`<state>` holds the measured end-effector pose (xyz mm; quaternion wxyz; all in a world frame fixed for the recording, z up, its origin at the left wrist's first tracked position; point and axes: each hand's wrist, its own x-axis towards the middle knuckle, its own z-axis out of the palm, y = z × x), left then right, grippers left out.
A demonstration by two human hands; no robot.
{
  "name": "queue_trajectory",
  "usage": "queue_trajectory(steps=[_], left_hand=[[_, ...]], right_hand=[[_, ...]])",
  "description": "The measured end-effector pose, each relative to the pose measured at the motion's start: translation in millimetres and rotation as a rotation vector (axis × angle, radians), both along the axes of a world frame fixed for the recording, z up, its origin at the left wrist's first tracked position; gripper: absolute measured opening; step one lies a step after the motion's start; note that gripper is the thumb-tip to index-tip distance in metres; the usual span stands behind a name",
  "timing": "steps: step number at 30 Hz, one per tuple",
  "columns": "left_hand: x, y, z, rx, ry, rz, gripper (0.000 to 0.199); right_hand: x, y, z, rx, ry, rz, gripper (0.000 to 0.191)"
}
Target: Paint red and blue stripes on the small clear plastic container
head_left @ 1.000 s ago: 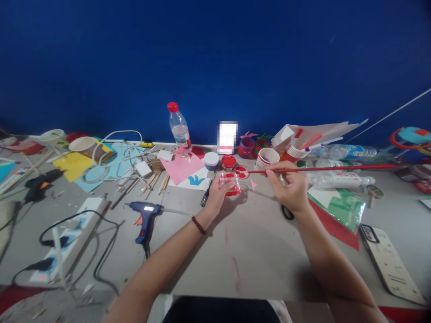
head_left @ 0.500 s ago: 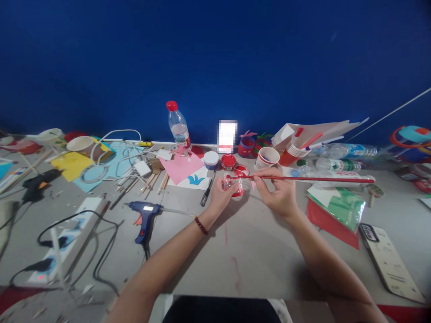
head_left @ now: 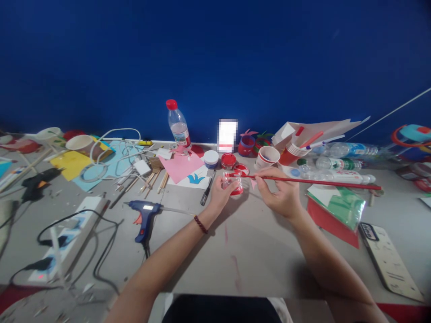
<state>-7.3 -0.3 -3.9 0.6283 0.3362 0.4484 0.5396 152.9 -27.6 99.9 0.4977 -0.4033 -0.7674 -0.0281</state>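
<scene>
My left hand [head_left: 221, 194] is closed around a small clear plastic cup [head_left: 237, 185], which looks like a cut bottle piece with red paint on its rim and base. Between the fingers of my right hand [head_left: 281, 193] is a long red paintbrush [head_left: 323, 181], lying nearly level. Its tip meets the upper edge of the clear cup. Just behind the cup are an open jar of red paint [head_left: 228, 160] and a red-smeared lid [head_left: 241, 169]. A white-lidded jar [head_left: 211, 159] stands to their left.
A blue glue gun [head_left: 145, 215] and a power strip [head_left: 72, 237] with cables lie to the left. Paper cups [head_left: 267, 157], plastic bottles [head_left: 340, 176] and a phone [head_left: 390, 262] are to the right. A water bottle [head_left: 178, 128] stands near the blue wall.
The brush has tilted slightly, its far end moving right and down. My right hand has shifted a little to the right. My left hand still grips the cup in nearly the same place.
</scene>
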Motion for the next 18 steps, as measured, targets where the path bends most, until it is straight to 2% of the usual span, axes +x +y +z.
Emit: queue_trajectory(steps=[7, 13, 18], left_hand=[[-1.3, -0.7, 3.3, 0.008, 0.009, -0.025, 0.033], [-3.3, -1.8, 13.3, -0.019, -0.033, -0.037, 0.034], [-3.0, -1.1, 12.3, -0.009, -0.052, -0.049, 0.035]], right_hand=[[5.2, 2.1, 0.6, 0.052, -0.013, -0.012, 0.012], [10.3, 0.9, 4.6, 0.004, 0.009, -0.055, 0.009], [11.5, 0.1, 1.9, 0.006, 0.073, -0.034, 0.009]])
